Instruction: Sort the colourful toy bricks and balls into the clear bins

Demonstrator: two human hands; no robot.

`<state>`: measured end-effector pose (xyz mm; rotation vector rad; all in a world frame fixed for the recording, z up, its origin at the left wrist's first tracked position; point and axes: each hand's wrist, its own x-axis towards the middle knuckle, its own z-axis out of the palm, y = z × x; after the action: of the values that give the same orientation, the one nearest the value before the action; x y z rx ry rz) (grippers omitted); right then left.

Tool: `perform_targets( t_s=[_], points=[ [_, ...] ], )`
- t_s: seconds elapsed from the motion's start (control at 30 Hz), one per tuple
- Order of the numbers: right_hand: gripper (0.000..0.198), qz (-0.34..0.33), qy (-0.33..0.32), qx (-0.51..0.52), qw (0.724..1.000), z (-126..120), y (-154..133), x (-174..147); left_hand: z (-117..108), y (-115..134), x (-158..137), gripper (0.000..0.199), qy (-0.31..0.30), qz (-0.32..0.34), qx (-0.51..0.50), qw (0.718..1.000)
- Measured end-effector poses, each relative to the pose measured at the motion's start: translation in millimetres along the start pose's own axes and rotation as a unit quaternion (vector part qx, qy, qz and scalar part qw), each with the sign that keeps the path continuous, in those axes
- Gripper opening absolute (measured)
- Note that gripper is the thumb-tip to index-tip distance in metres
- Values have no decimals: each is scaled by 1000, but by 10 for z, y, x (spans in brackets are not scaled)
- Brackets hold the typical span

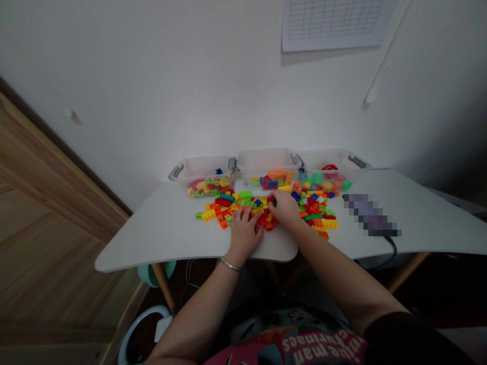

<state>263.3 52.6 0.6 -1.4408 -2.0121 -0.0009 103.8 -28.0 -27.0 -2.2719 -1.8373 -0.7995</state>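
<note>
A loose pile of coloured toy building bricks [224, 200] spreads over the white table in front of me. My left hand [245, 232] rests on the near side of the pile, its fingers apart and touching the bricks, and a bangle circles that wrist. Just to its right, my right hand [286, 207] reaches into the middle of the pile. Its thumb and fingers are pinched together at a small red toy brick [271, 199], mostly covered by the fingertips. Behind the hands, the middle clear bin [268, 158] holds several bricks.
A left clear bin [205, 165] contains small colourful pieces, and a right clear bin [323, 158] contains rounded toys. All stand against the wall. A blurred-out device [371, 215] with a cable lies on the right of the white table [160, 233]. A wooden panel [49, 228] stands at left.
</note>
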Motion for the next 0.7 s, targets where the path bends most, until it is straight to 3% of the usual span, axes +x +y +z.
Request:
perform_targets(
  t_s=[0.2,0.37,0.53,0.7],
  points=[
    [14,88,146,139,976,-323,151,265,13,-8,-1,38,7,2,-4,1000],
    [21,87,259,170,947,-587,295,581,17,-19,-8,37,5,0,-10,1000],
    [22,81,278,163,943,-565,399,859,-7,-7,-7,37,2,-3,-11,1000],
    [16,113,222,146,957,-425,420,970,-14,0,-8,36,3,-7,-8,1000]
  ],
)
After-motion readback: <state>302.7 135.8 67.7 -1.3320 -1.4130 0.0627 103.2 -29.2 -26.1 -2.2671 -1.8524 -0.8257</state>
